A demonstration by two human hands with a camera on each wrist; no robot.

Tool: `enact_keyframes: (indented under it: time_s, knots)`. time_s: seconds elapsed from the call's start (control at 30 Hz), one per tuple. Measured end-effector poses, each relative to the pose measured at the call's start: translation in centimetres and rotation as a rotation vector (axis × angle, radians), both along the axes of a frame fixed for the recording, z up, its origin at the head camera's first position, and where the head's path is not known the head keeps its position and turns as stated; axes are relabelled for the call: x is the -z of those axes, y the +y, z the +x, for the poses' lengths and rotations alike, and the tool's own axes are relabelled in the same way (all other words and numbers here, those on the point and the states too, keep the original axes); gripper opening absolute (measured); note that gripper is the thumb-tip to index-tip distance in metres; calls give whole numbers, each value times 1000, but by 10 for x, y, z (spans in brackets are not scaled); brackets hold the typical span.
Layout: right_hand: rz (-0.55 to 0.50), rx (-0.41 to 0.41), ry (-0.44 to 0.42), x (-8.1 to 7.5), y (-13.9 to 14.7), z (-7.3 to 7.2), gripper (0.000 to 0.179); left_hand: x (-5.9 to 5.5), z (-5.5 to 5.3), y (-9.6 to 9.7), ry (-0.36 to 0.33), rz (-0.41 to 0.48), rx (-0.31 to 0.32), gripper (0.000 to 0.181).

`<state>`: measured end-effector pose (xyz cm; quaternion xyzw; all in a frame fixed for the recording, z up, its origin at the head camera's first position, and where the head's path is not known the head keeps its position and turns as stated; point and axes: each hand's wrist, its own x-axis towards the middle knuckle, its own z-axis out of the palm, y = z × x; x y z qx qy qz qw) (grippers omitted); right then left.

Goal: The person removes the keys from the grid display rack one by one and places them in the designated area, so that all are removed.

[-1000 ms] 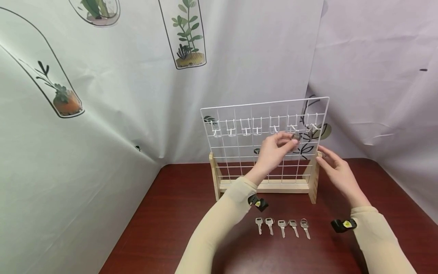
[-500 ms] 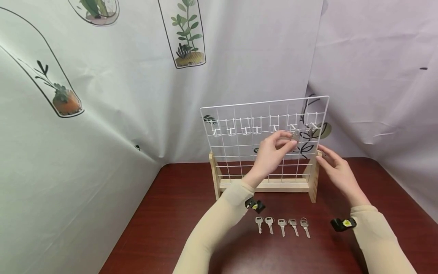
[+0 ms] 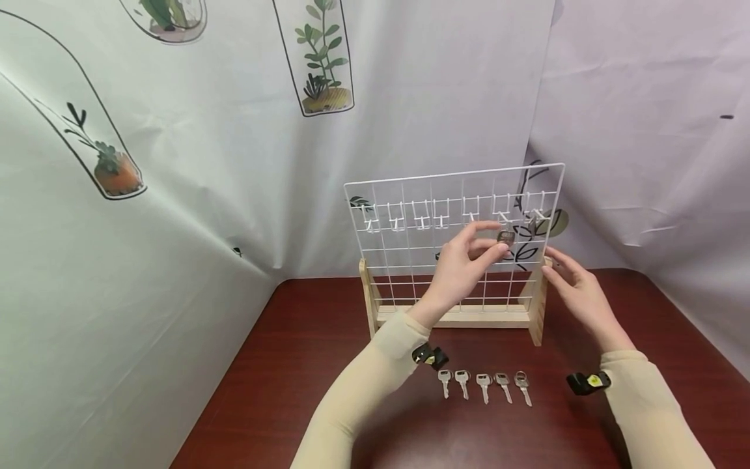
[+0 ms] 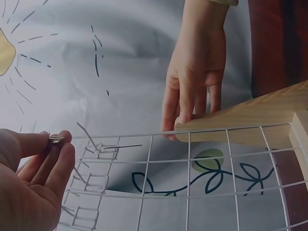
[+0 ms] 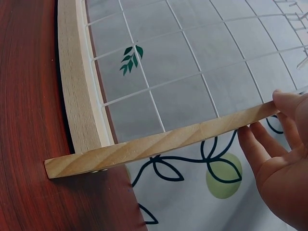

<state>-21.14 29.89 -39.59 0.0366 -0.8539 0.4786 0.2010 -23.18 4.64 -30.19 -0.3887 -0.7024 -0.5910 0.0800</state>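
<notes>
My left hand (image 3: 459, 264) pinches a key (image 3: 506, 238) between thumb and fingertips, just below the hooks on the right part of a white wire grid rack (image 3: 404, 250). In the left wrist view that key (image 4: 56, 139) shows edge-on, much of it hidden by the fingers of the left hand (image 4: 36, 185). My right hand (image 3: 583, 296) holds the top of the rack's right wooden upright (image 5: 159, 140), thumb on one side and fingers on the other. Another thin metal key (image 4: 127, 146) hangs from the end hook, close to the left fingertips.
Several keys (image 3: 483, 387) lie in a row on the dark red table (image 3: 281, 384) in front of the rack. White hooks (image 3: 396, 223) line the upper grid. A wooden crossbar (image 3: 463, 319) joins the uprights at the bottom. White printed cloth (image 3: 445, 85) hangs behind.
My left hand has drawn slightly left and down, and the key in its fingers has turned so its dark head shows. The right hand keeps its hold on the upright.
</notes>
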Motion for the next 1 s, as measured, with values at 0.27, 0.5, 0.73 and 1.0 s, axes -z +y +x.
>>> enact_keyframes:
  time_s: [0.27,0.5,0.73,1.0]
  knots:
    - [7,3,8,0,0,0,57,3,11,-12,25,-50,7,33]
    - [10,-5,2,0,0,1,57,13,14,-27,3,-62,22,28]
    - [3,-9,-1,2,1,2,57,23,16,-48,-28,-125,-17,27]
    - [7,-9,-6,1,1,1,57,34,19,-71,-104,-144,-78,25]
